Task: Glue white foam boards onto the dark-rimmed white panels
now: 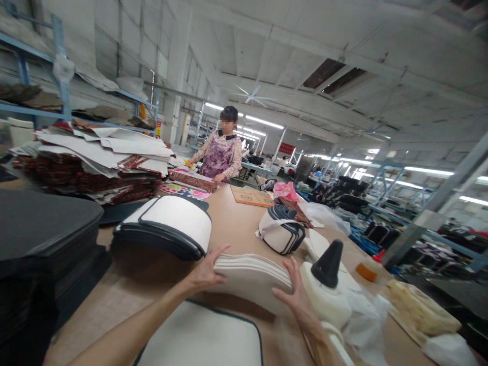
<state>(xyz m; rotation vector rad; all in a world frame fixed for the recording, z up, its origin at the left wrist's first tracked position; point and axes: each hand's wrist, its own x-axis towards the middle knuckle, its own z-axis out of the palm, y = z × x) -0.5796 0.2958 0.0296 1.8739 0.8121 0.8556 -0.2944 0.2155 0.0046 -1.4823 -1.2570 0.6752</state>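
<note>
Between my two hands, a curved stack of white panels (249,282) is gripped by its ends above the table. My left hand (206,272) clasps the left end, thumb on the near side. At the opposite end my right hand (295,290) holds it with fingers behind and thumb in front. Nearer me lies a white panel with dark edging (208,335). A pile of white, dark-edged panels (175,223) sits beyond my left hand. Past the right hand is a tied bundle of similar panels (282,231). A white bottle with a black cone cap (326,290) stands beside my right wrist.
Black stacked pieces (49,229) fill the left side, with a tall heap of white and patterned sheets (102,157) behind. A co-worker (223,147) stands across the brown table (236,218). An orange bottle with a red tip (368,269) and yellowish cloth (423,307) lie right.
</note>
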